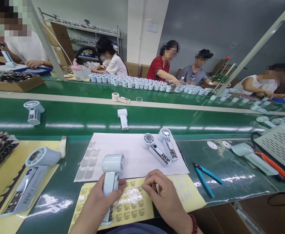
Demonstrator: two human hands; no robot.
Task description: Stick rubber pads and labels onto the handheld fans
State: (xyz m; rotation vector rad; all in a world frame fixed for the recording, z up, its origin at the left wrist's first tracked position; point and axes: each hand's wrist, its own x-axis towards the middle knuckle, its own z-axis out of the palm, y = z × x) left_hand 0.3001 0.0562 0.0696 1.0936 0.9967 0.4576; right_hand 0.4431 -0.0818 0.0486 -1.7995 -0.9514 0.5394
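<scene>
My left hand is wrapped round the handle of a light blue handheld fan, held upright with its round head on top. Just right of it, my right hand has thumb and fingertips pinched together; anything between them is too small to make out. Below both hands lies a yellow sheet of small printed labels, with another yellow sheet of pale stickers under my right wrist. Behind them, a white sheet carries grey stickers and two more fans with exposed circuit parts.
Blue-handled cutters lie to the right, near another fan and a vented metal box. On the left, a fan rests on yellow sheets. A green conveyor carries more fans. Several people work across it.
</scene>
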